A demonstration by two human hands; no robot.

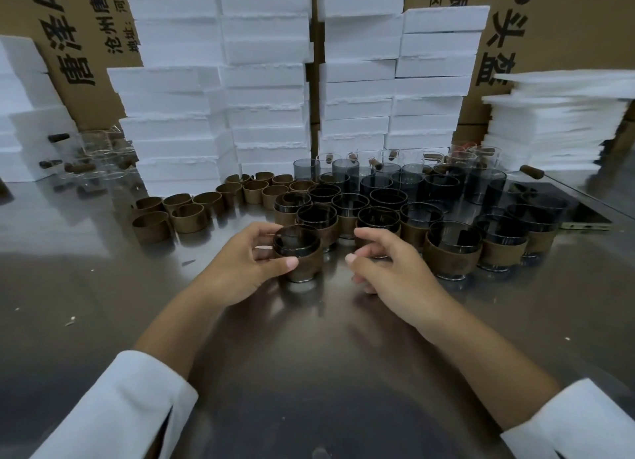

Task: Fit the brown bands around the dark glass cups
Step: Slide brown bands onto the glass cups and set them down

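Note:
A dark glass cup (298,240) with a brown band (307,264) round it stands on the steel table in front of me. My left hand (245,264) grips it, thumb on the band's front and fingers at the rim. My right hand (388,266) hovers just right of the cup with loosely curled fingers, holding nothing. Behind stand several banded dark cups (452,249). Further back are bare dark cups (374,183). Loose brown bands (187,214) lie to the left.
Stacks of white foam boxes (268,80) and cardboard cartons (82,39) wall off the back. Clear glasses with brown handles (99,159) sit at the back left. A pile of white foam sheets (556,121) stands at the right. The steel table (309,355) reflects light.

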